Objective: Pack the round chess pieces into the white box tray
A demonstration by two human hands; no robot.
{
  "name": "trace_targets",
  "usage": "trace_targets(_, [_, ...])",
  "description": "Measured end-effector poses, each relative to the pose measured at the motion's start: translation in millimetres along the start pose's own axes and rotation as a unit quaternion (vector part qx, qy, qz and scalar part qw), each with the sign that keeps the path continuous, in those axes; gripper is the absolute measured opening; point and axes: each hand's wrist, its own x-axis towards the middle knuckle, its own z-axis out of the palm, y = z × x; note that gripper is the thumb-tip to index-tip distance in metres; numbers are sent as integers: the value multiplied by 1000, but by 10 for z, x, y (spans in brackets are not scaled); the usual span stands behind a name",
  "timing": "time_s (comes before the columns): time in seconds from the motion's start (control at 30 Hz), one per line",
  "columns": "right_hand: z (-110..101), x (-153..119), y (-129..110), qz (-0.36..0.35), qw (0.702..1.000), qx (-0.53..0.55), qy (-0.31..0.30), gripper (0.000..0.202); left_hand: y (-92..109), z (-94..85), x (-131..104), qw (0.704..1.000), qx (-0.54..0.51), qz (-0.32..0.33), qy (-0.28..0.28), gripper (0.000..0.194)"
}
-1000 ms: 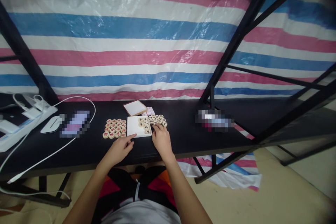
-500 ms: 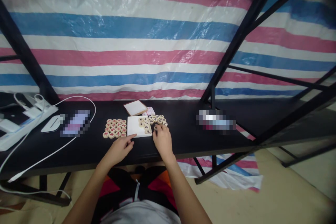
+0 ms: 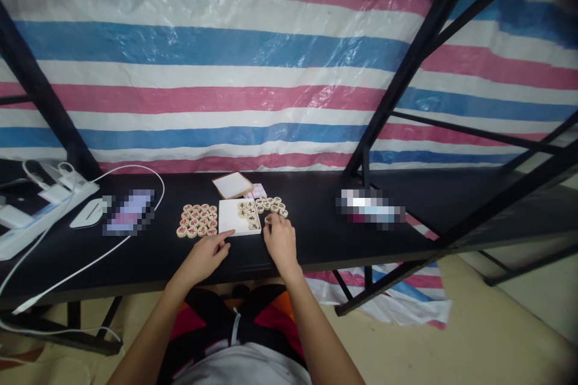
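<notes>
Where fingers [image 3: 271,221] rest: round wooden discs [image 3: 272,205]

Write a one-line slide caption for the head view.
Right hand fingering round black-marked pieces beside a white box on a black table, left hand steadying the box's front edge.

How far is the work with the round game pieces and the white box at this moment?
Done: a few black-marked pieces lie in the white box. In hand: the right hand picks at the loose black-marked pieces; the left hand touches the box's front edge. Left: those loose pieces and the whole group of red-marked pieces.
</notes>
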Motion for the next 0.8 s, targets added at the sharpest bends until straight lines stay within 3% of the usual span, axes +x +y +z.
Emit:
trace_targets(0.3, [-15, 4, 5, -1, 999, 44, -1, 15, -8, 5, -9, 1000, -3, 3, 4, 43])
trace_targets(0.53, [-38, 20, 15, 15, 996, 71, -44, 17, -28, 15, -1, 1000, 3, 1, 5, 42])
trace_targets(0.8, [0, 31, 66, 17, 985, 167, -43, 21, -14, 8, 1, 1000, 7, 6, 4, 41])
